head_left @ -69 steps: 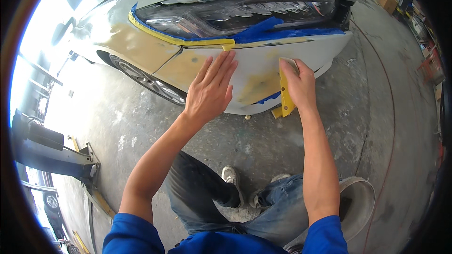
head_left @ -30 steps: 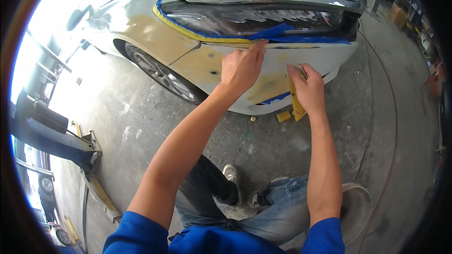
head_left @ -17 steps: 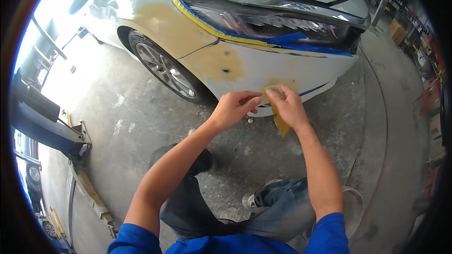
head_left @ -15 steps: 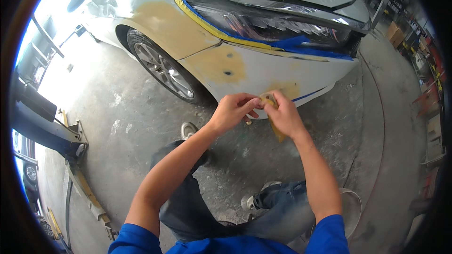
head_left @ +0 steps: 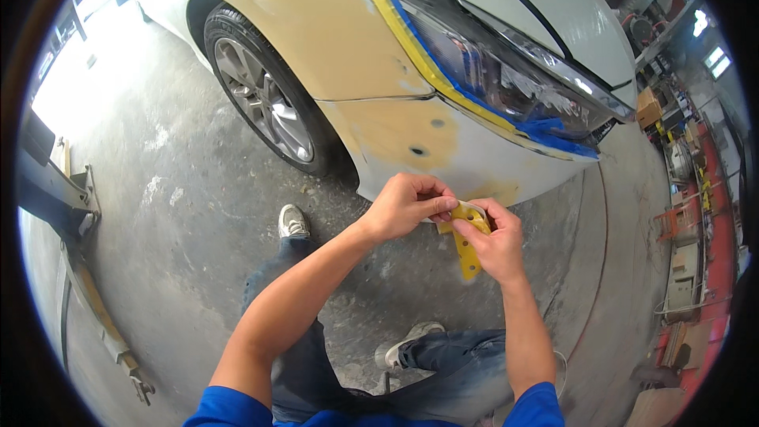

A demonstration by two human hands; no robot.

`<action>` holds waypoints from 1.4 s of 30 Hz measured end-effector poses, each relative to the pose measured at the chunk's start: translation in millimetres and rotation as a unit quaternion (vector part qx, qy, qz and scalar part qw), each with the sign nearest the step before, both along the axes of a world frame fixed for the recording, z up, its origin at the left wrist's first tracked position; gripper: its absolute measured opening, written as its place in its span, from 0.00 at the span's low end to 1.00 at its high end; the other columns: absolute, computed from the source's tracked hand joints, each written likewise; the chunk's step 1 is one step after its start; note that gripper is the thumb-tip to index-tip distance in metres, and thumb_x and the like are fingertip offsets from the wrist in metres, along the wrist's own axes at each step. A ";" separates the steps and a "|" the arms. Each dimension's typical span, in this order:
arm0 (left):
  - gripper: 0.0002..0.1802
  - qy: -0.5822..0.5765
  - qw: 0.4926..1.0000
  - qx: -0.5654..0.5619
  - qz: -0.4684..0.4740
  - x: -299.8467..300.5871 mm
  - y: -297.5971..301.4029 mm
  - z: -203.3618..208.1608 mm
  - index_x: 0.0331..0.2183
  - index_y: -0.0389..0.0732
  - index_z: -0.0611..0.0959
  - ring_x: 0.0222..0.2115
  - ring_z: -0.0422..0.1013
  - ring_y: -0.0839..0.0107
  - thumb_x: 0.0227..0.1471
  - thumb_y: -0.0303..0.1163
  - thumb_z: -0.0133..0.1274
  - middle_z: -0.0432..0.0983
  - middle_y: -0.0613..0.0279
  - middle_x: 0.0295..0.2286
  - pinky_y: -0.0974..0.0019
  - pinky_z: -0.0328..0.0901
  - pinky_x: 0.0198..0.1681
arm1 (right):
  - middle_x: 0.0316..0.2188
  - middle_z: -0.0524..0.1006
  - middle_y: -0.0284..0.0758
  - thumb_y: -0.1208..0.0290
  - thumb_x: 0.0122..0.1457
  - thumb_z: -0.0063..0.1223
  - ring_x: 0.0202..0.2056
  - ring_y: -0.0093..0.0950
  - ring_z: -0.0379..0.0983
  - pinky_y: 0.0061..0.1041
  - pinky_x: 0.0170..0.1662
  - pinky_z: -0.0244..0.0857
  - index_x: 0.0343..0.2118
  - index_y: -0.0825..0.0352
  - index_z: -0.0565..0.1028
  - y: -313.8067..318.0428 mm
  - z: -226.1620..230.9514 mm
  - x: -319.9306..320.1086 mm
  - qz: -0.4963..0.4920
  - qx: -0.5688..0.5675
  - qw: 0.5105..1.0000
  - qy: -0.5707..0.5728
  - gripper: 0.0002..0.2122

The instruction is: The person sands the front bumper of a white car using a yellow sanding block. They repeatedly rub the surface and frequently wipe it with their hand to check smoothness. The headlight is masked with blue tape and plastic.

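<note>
A yellow sandpaper strip (head_left: 469,262) with a row of dark holes is held between my two hands, its free end hanging down. My right hand (head_left: 496,239) grips it with the thumb across its face. My left hand (head_left: 413,205) pinches its upper edge, where a pale layer shows; whether that is a backing or a block I cannot tell. Just beyond my hands is the car's front bumper (head_left: 379,136), sanded to tan and grey patches with small dark spots. Blue and yellow masking tape (head_left: 427,63) borders the headlight (head_left: 490,55).
The front wheel (head_left: 261,95) stands left of the bumper. Lift arms (head_left: 99,296) lie on the concrete floor (head_left: 182,229) at the left. A dark line, perhaps a hose (head_left: 605,245), runs along the floor at the right, before cluttered red shelving (head_left: 715,269). My shoes are below my hands.
My view has shifted, and the car looks closer and turned. Both hands stay on the sandpaper, which now shows its yellow, holed face more plainly.
</note>
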State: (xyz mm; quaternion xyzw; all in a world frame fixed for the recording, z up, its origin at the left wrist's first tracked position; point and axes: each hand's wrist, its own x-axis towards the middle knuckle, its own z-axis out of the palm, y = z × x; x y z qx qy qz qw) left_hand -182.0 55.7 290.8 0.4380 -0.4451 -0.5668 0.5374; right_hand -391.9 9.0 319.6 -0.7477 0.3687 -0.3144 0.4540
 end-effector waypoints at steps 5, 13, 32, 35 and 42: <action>0.11 -0.067 0.997 -0.022 0.040 4.6 1.3 3.1 0.38 0.31 0.86 0.31 0.79 0.77 0.62 0.31 0.61 0.84 0.61 0.28 0.69 0.74 0.36 | 0.32 0.83 0.29 0.74 0.61 0.67 0.35 0.17 0.77 0.20 0.41 0.70 0.41 0.70 0.81 -0.8 -2.1 12.1 0.012 0.075 0.996 -0.039 0.09; 0.10 -0.235 0.964 -0.116 0.045 11.9 13.3 9.7 0.37 0.34 0.87 0.28 0.82 0.67 0.59 0.32 0.63 0.85 0.54 0.27 0.64 0.74 0.34 | 0.33 0.83 0.28 0.73 0.62 0.65 0.35 0.17 0.76 0.21 0.41 0.70 0.41 0.70 0.81 6.0 -13.3 8.1 0.046 0.108 0.993 -0.008 0.08; 0.10 -0.404 0.815 -0.243 0.337 122.9 -5.6 119.8 0.40 0.41 0.87 0.28 0.80 0.66 0.54 0.32 0.65 0.84 0.61 0.31 0.63 0.73 0.33 | 0.27 0.82 0.34 0.67 0.61 0.66 0.28 0.22 0.74 0.27 0.35 0.69 0.39 0.70 0.81 11.5 -13.2 -6.5 0.008 -0.004 0.996 0.084 0.11; 0.14 -0.503 0.757 -0.281 0.308 167.3 -34.0 181.9 0.45 0.46 0.88 0.35 0.80 0.62 0.55 0.33 0.64 0.83 0.59 0.39 0.58 0.72 0.42 | 0.28 0.82 0.37 0.67 0.60 0.67 0.29 0.25 0.77 0.28 0.35 0.70 0.39 0.69 0.81 14.0 -13.3 -4.9 0.016 -0.029 0.995 0.095 0.11; 0.11 -0.683 0.645 -0.237 0.247 176.0 -78.9 231.7 0.44 0.43 0.87 0.41 0.78 0.59 0.59 0.33 0.60 0.81 0.58 0.39 0.57 0.72 0.46 | 0.33 0.82 0.39 0.67 0.60 0.66 0.33 0.39 0.80 0.33 0.38 0.72 0.38 0.68 0.81 20.4 -12.7 -5.3 0.074 -0.140 0.979 0.130 0.10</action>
